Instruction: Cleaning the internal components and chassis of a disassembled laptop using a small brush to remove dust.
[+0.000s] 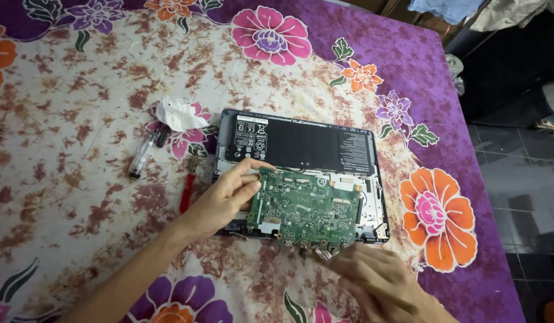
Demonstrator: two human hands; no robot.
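Head view: the left hand (229, 194) pinches the left edge of the green motherboard (304, 208), thumb and fingers closed on it, the board lying in the opened laptop base (375, 206) below the black battery (301, 146). The right hand (372, 278), blurred and cut off by the bottom edge, sits at the board's near edge around a small metal tool (323, 254); its finger grip cannot be told. A red-handled screwdriver (187, 191) lies half hidden behind the left hand.

matt green circuit board (304, 209), black plastic battery (301, 146), printed cloth bedsheet (79, 107)
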